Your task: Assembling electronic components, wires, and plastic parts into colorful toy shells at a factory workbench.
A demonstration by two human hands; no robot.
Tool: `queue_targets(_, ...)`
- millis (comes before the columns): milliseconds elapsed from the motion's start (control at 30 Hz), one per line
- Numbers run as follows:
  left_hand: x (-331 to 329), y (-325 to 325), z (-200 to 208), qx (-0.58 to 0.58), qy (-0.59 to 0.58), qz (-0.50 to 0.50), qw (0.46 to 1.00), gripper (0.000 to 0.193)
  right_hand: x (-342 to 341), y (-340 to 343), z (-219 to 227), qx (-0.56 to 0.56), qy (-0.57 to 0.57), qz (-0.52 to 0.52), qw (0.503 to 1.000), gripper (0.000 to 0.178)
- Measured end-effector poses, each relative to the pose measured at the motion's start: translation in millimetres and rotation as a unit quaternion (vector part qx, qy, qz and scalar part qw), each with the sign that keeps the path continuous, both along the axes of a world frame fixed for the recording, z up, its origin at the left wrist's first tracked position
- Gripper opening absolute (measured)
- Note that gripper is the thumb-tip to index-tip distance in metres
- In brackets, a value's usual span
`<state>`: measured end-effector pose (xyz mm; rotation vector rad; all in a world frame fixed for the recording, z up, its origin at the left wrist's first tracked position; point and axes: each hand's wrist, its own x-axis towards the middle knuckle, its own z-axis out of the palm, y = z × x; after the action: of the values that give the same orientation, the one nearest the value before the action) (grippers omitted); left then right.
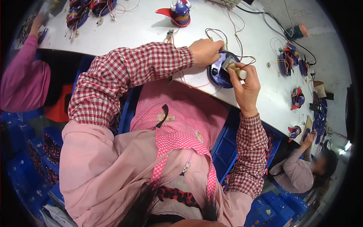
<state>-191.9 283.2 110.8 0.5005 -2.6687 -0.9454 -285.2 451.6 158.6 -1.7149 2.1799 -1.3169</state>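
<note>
A dark blue oval toy base (pixel 220 81) lies on the white table near its front edge, with pale labels and an open recess showing. My left hand (pixel 206 52) is closed at its upper left rim, steadying it, with the fingertips partly hidden. Between the thumb and fingers of my right hand (pixel 247 87) is a small cream-coloured block with a round white end (pixel 242 74) and a flat greyish plate. That plate sits over the recess of the base. Thin red and black wires run around it; their joints are too small to make out.
A blue, red and yellow horned toy figure (pixel 180 13) stands at the back of the white table (pixel 140 32). More wired toy parts (pixel 289 60) lie at right and far left. Cables cross the back. Blue crates (pixel 227 147) are below; two other people work nearby.
</note>
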Motion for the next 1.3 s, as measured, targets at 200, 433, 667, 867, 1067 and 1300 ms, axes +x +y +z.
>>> queue_targets(200, 2, -1, -2, 0.000, 0.018, -0.005, 1.000, 0.021, 9, -1, -3, 0.005, 0.068, 0.037, 0.997, 0.017)
queue_targets(433, -3, 2, -2, -0.012, 0.031, 0.007, 0.999, 0.020, 5, -6, 4, 0.086, 0.012, 0.032, 0.996, 0.015)
queue_targets(667, 12, -13, 4, 0.027, 0.036, -0.028, 0.999, 0.026, -6, -7, -10, 0.104, -0.078, 0.020, 0.991, 0.017)
queue_targets(867, 91, -91, -26, -0.136, 0.097, 0.087, 0.982, 0.025, 21, 39, -18, -0.065, 0.002, -0.082, 0.995, 0.013)
queue_targets(1067, 93, -113, -26, 0.038, -0.014, -0.038, 0.998, 0.024, 93, 48, -53, 0.149, -0.212, 0.114, 0.959, 0.022)
queue_targets(1300, 91, -115, -18, 0.228, -0.051, -0.017, 0.972, 0.022, 115, 2, -66, 0.120, -0.190, 0.038, 0.974, 0.025)
